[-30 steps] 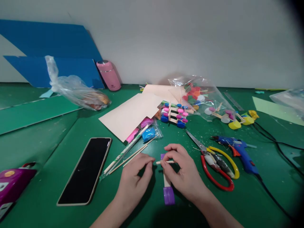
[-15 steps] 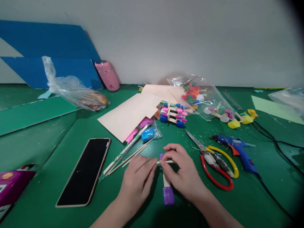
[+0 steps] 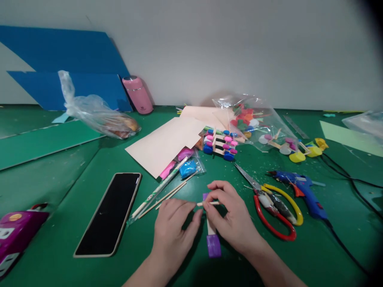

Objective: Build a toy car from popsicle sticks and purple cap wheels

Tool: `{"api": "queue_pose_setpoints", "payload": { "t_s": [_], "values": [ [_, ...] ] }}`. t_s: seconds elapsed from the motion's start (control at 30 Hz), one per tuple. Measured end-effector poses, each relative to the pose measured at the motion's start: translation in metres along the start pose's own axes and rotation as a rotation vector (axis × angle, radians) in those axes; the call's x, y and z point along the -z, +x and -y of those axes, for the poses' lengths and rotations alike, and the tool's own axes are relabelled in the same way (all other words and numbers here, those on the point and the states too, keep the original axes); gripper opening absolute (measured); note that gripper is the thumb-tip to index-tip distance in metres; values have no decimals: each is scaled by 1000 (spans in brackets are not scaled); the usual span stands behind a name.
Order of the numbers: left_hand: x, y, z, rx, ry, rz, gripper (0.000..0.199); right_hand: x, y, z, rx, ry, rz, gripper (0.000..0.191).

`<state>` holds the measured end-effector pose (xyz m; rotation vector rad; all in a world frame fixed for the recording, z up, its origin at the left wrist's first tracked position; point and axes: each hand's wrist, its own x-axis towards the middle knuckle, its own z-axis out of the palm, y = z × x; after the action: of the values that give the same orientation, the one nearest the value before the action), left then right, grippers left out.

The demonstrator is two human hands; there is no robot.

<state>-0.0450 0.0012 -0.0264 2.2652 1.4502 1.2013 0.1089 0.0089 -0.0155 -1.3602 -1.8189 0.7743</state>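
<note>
My right hand (image 3: 229, 211) pinches a short wooden stick (image 3: 215, 203) between thumb and fingertips. The stick lies crosswise above a flat craft stick (image 3: 211, 227), which bears a purple piece (image 3: 214, 246) at its near end and another purple piece (image 3: 205, 196) at its far end, partly covered by my fingers. At the short stick's left end is my left hand (image 3: 176, 227), its thumb apart from the forefinger and nothing held between them. Whether the forefinger's tip touches the stick, I cannot tell. Long thin wooden sticks (image 3: 163, 199) lie just beyond my left hand.
On the left lie a phone (image 3: 109, 215) and a purple power strip (image 3: 22, 235). Scissors (image 3: 275, 207) and a blue glue gun (image 3: 302, 191) with its cord are on the right. Behind are a paper sheet (image 3: 164, 143), small wheeled models (image 3: 220, 145), plastic bags and a pink bottle (image 3: 138, 95).
My left thumb has come away from the forefinger and the short stick's end. My right hand keeps its pinch. The whole view has shifted slightly.
</note>
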Motion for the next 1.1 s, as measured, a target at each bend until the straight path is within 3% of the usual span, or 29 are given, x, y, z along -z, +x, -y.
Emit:
{"api": "queue_pose_setpoints", "payload": {
  "t_s": [0.43, 0.73, 0.83, 0.97, 1.1],
  "values": [
    [-2, 1, -16, 106, 79, -26, 7, -2, 0, 2, 15, -17, -20, 8],
    [-3, 1, -18, 66, 216, 4, 13, -5, 1, 0, 62, -36, -45, 8],
    [-3, 2, -18, 71, 205, 21, 15, -5, 1, 1, 74, -42, -51, 7],
    [-5, 5, -18, 95, 136, -41, 16, -5, 1, 0, 80, -44, -56, 7],
    [-8, 7, -18, 215, 41, -57, 18, -5, 0, -1, 75, -35, -47, 7]
  ]
}}
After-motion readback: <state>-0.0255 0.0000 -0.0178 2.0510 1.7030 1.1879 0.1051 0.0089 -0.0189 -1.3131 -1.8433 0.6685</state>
